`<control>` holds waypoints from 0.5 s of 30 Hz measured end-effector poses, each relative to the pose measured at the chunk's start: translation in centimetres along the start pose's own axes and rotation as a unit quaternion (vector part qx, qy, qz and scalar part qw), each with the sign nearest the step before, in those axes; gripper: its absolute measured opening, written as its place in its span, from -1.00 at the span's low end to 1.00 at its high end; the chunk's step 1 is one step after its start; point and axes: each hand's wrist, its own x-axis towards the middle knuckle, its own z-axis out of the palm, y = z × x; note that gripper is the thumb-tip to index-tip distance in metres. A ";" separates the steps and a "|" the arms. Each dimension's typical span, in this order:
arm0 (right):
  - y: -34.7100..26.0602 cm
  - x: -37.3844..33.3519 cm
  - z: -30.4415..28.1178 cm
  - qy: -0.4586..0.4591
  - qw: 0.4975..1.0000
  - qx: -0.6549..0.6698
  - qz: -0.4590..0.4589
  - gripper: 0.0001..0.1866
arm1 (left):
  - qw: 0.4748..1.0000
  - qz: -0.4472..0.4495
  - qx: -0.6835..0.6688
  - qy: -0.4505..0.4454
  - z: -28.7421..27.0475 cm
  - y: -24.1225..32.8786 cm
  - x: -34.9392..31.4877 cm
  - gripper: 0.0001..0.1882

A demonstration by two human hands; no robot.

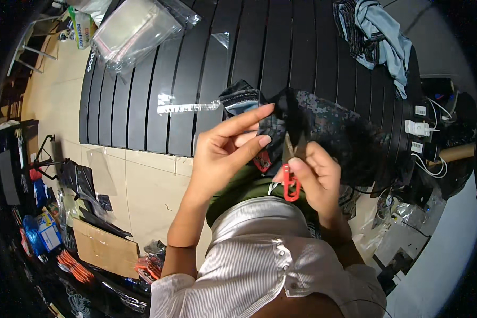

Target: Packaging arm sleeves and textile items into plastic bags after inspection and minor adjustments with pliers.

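Note:
A dark camouflage garment (328, 119) lies across the near edge of the black slatted table (148, 114) and hangs toward my lap. Its waistband (241, 99) shows a light blue lining, and a small red patch (262, 160) sits lower on the cloth. My left hand (230, 148) grips the garment near the waistband, thumb and index finger stretched along it, the other fingers curled. Held in my right hand (319, 177) is a pair of small scissors (290, 183) with red handles. Their blades point away from me, against the dark cloth; exactly what lies between them cannot be made out.
Clear plastic bags (138, 32) lie at the table's far left, and a crinkled plastic strip (188, 108) is left of the waistband. Folded light blue and black garments (379, 40) rest far right. White chargers with cables (418, 128) are at the right edge. Flattened cardboard (105, 247) lies at lower left.

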 end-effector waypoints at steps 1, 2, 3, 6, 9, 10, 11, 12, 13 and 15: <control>0.1 0.1 0.1 -0.017 1.000 0.005 -0.003 -0.89 | 1.000 0.001 0.003 -0.006 0.1 0.1 -0.1 -0.57; 0.1 0.2 0.2 -0.023 1.000 0.009 -0.002 -0.90 | 1.000 0.002 0.009 -0.006 0.3 0.2 -0.2 -0.56; 0.1 0.2 0.3 -0.029 0.999 0.014 -0.001 -0.90 | 1.000 0.002 0.008 -0.005 0.3 0.2 -0.2 -0.56; 0.0 0.2 0.4 -0.042 0.999 0.009 0.001 -0.90 | 1.000 0.011 -0.001 -0.025 0.4 0.3 -0.4 -0.56; 0.2 0.2 0.3 -0.038 0.999 0.003 0.020 -0.90 | 0.999 -0.003 -0.012 -0.032 0.6 0.4 -0.4 -0.56; 0.2 0.1 0.3 -0.037 0.999 0.003 0.020 -0.90 | 0.999 0.006 -0.008 -0.036 0.5 0.3 -0.4 -0.56; 0.2 0.1 0.4 -0.032 0.999 0.008 0.017 -0.90 | 0.999 0.016 -0.004 -0.040 0.5 0.2 -0.4 -0.56; 0.2 0.0 0.5 -0.027 0.999 0.013 0.014 -0.90 | 0.999 0.016 -0.005 -0.040 0.5 0.1 -0.4 -0.56; 0.2 0.0 0.5 -0.027 0.999 0.013 0.015 -0.90 | 0.999 0.016 -0.006 -0.041 0.5 0.1 -0.5 -0.56; 0.1 -0.2 0.6 -0.020 0.999 0.022 0.020 -0.89 | 0.999 0.015 -0.008 -0.042 0.5 0.1 -0.5 -0.56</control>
